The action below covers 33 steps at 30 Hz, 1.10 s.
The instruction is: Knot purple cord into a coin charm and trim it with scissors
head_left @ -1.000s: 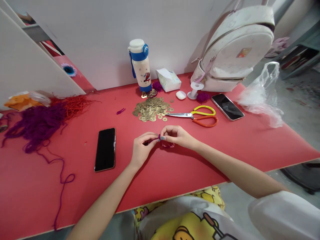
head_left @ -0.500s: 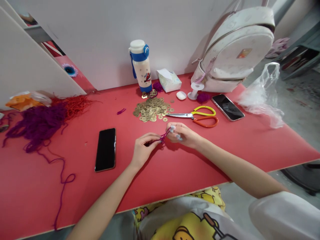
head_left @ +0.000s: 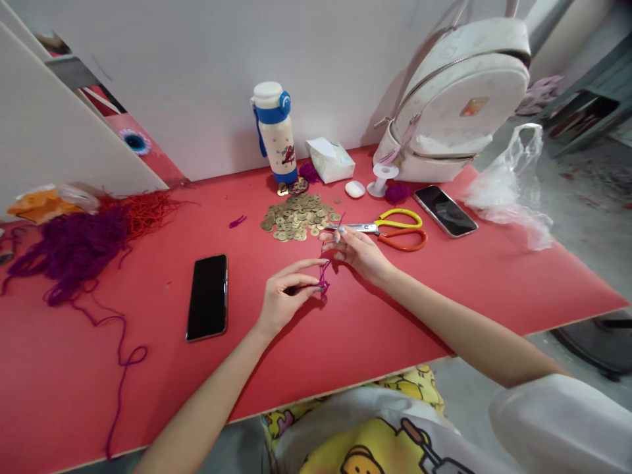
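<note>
A short piece of purple yarn (head_left: pixel 324 266) runs taut between my two hands above the red table (head_left: pixel 385 309). My left hand (head_left: pixel 286 297) pinches its lower end between thumb and fingers. My right hand (head_left: pixel 358 249) is closed on the upper end, raised toward the pile of brass coins (head_left: pixel 299 217). The scissors with yellow and orange handles (head_left: pixel 390 232) lie just behind my right hand.
A black phone (head_left: pixel 208 295) lies left of my hands. Purple yarn (head_left: pixel 69 247) and orange yarn (head_left: pixel 143 207) sit tangled at far left. At the back stand a water bottle (head_left: pixel 274 131), tissue pack (head_left: pixel 330 159), white spool (head_left: pixel 381 178), second phone (head_left: pixel 445 209), white backpack (head_left: pixel 459 99) and plastic bag (head_left: pixel 513 187).
My right hand has lifted up and away toward the coins, drawing the yarn out into a taut strand. My left hand stays low, still pinching its end.
</note>
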Available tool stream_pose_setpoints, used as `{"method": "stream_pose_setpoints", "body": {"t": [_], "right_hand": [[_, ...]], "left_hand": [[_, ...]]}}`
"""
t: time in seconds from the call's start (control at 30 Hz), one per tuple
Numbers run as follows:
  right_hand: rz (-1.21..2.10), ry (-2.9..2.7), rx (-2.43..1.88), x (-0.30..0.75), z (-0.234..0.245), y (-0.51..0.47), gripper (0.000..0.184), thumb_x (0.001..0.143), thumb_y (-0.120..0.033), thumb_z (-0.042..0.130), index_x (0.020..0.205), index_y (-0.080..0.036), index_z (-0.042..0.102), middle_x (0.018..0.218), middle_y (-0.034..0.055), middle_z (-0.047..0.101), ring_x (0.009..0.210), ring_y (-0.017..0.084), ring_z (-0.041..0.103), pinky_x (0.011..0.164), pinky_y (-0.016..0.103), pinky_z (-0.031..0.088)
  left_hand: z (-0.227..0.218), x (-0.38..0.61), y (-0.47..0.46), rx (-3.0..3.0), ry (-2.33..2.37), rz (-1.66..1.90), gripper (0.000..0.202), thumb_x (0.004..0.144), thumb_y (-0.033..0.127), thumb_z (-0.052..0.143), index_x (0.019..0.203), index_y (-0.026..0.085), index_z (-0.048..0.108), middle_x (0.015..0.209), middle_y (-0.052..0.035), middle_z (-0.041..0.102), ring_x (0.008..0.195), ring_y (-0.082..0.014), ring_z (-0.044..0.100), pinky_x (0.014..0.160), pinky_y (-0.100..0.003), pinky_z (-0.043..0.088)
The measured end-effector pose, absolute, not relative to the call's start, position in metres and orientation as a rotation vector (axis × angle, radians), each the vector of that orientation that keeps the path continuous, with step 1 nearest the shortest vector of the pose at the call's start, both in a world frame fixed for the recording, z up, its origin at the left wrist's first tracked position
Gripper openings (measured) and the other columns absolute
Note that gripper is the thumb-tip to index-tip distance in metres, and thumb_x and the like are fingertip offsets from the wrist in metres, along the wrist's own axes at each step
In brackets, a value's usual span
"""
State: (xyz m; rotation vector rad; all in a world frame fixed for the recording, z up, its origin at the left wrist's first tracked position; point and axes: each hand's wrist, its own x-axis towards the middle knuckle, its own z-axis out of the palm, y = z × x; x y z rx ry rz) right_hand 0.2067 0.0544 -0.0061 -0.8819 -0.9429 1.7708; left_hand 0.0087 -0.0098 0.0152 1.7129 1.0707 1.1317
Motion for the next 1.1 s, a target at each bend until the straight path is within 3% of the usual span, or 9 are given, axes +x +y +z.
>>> {"method": "stream_pose_setpoints", "body": {"t": [0.1, 0.23, 0.3, 0.43, 0.6, 0.83, 0.97, 1.1], "right_hand": [[1.764, -1.042, -0.866, 0.203, -0.005, 0.050, 0.036, 0.082, -0.054, 0.067, 0.079, -0.020, 0.053, 0.110, 0.0080, 0.070, 0.092, 0.017, 0.070, 0.068, 0.023, 0.055], [1.590, -1.173, -0.847, 0.201, -0.004, 0.045, 0.033, 0.088, -0.049, 0.062, 0.110, -0.027, 0.053, 0.117, 0.0055, 0.064, 0.089, 0.016, 0.069, 0.072, 0.027, 0.056], [1.390, -1.314, -0.856, 0.200, -0.002, 0.042, 0.031, 0.091, -0.045, 0.059, 0.117, -0.029, 0.050, 0.114, 0.0041, 0.062, 0.085, 0.014, 0.067, 0.071, 0.027, 0.055], [1.064, -1.799, -0.920, 0.197, 0.000, 0.034, 0.018, 0.094, -0.038, 0.058, 0.093, -0.021, 0.064, 0.089, 0.0038, 0.063, 0.077, 0.015, 0.059, 0.071, 0.028, 0.048], [1.164, -1.991, -0.847, 0.191, -0.002, 0.027, 0.024, 0.093, -0.036, 0.060, 0.079, -0.018, 0.067, 0.076, 0.0029, 0.063, 0.072, 0.015, 0.057, 0.068, 0.027, 0.046], [1.536, -1.696, -0.754, 0.199, 0.008, 0.024, 0.031, 0.096, -0.045, 0.053, 0.080, -0.019, 0.059, 0.076, 0.0003, 0.056, 0.061, 0.012, 0.053, 0.060, 0.026, 0.045], [1.341, -1.908, -0.610, 0.199, 0.010, 0.024, 0.033, 0.098, -0.042, 0.050, 0.076, -0.018, 0.057, 0.077, 0.0029, 0.057, 0.074, 0.016, 0.055, 0.074, 0.030, 0.046], [1.181, -2.149, -0.490, 0.197, 0.006, 0.025, 0.029, 0.099, -0.032, 0.044, 0.077, -0.018, 0.055, 0.076, 0.0046, 0.060, 0.075, 0.017, 0.053, 0.076, 0.030, 0.044]], "left_hand": [[0.015, 0.009, -0.010, 1.671, 0.972, 1.056, 0.015, 0.083, 0.031, 0.073, 0.075, 0.019, 0.077, 0.100, -0.0140, 0.077, 0.087, -0.0237, 0.073, 0.077, -0.035, 0.059], [0.011, 0.009, -0.007, 1.616, 1.005, 1.106, 0.015, 0.082, 0.032, 0.073, 0.075, 0.019, 0.077, 0.083, -0.0098, 0.077, 0.077, -0.0205, 0.072, 0.075, -0.033, 0.059], [0.009, 0.008, -0.005, 1.557, 1.106, 1.195, 0.012, 0.080, 0.030, 0.075, 0.075, 0.020, 0.077, 0.081, -0.0081, 0.077, 0.076, -0.0195, 0.072, 0.073, -0.031, 0.058], [0.007, 0.006, -0.002, 1.428, 1.205, 1.284, 0.008, 0.077, 0.027, 0.077, 0.075, 0.019, 0.078, 0.081, -0.0066, 0.076, 0.076, -0.0185, 0.071, 0.072, -0.029, 0.057], [0.004, 0.006, -0.001, 1.377, 1.191, 1.292, 0.004, 0.075, 0.023, 0.077, 0.074, 0.019, 0.078, 0.079, -0.0055, 0.076, 0.074, -0.0173, 0.070, 0.069, -0.027, 0.056], [0.001, 0.002, 0.002, 1.258, 1.311, 1.301, 0.007, 0.071, 0.024, 0.078, 0.074, 0.018, 0.077, 0.081, -0.0050, 0.076, 0.075, -0.0168, 0.069, 0.071, -0.028, 0.056], [0.003, 0.003, 0.003, 1.167, 1.329, 1.267, 0.010, 0.069, 0.025, 0.079, 0.075, 0.018, 0.078, 0.081, -0.0059, 0.076, 0.078, -0.0185, 0.069, 0.076, -0.030, 0.056], [0.005, 0.005, 0.002, 1.116, 1.290, 1.247, 0.010, 0.068, 0.026, 0.079, 0.074, 0.017, 0.079, 0.080, -0.0059, 0.076, 0.078, -0.0186, 0.068, 0.076, -0.029, 0.054]]}}
